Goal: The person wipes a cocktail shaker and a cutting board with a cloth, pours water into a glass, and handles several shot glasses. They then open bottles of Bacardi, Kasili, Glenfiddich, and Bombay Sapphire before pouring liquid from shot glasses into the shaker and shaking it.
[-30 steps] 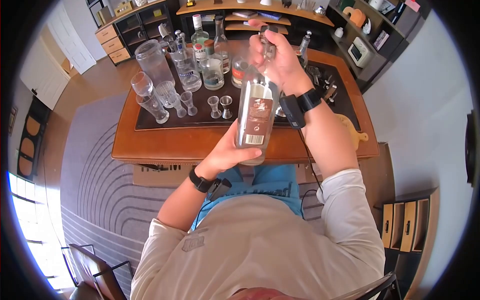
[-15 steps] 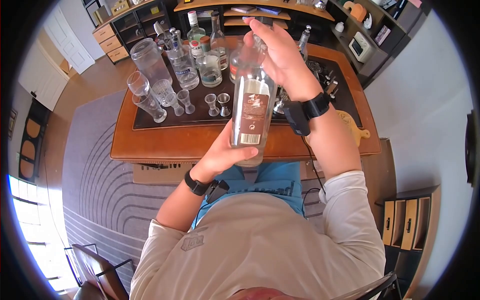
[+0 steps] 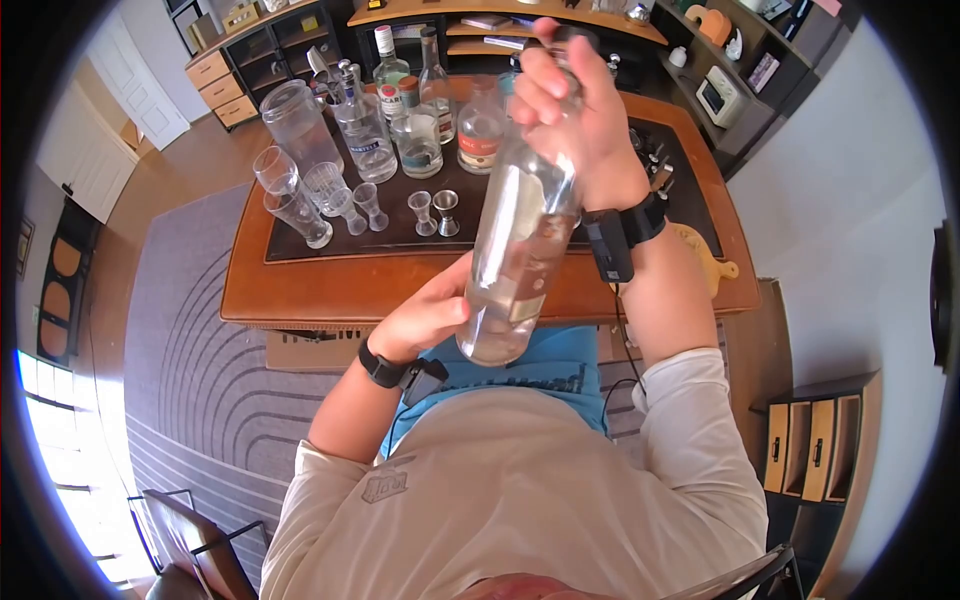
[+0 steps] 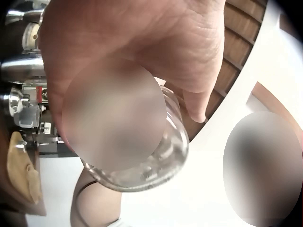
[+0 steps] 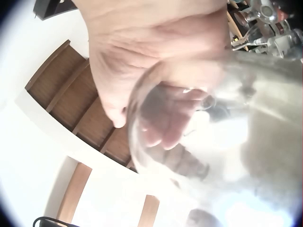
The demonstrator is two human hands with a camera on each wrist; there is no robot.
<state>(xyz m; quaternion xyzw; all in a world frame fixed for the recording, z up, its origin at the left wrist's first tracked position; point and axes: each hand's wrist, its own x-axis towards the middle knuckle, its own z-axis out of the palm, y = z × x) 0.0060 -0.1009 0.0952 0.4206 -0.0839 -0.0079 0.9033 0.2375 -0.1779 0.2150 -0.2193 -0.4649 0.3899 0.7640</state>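
My right hand (image 3: 585,120) grips the neck of a clear glass bottle (image 3: 505,260), just under its dark cap (image 3: 575,38). The bottle hangs tilted in front of me, its base toward my lap and its brown label (image 3: 545,255) turned partly away. Low on the bottle, my left hand (image 3: 425,315) holds its left side, the thumb at the edge and the other fingers hidden behind the glass. The left wrist view shows the rounded bottle base (image 4: 163,175) below the palm, partly blurred. In the right wrist view, curled fingers (image 5: 170,127) show through the glass.
On the leather-topped desk (image 3: 330,290) stand several bottles, including a red-labelled one (image 3: 482,140). A clear pitcher (image 3: 300,125), drinking glasses (image 3: 298,215) and two jiggers (image 3: 447,212) are at the left and middle. A wooden board (image 3: 710,262) lies at the right edge.
The bottle has tilted and turned, its label swinging rightward and its base coming nearer me. My right hand has moved right with the neck. My left thumb has slid from the front to the side.
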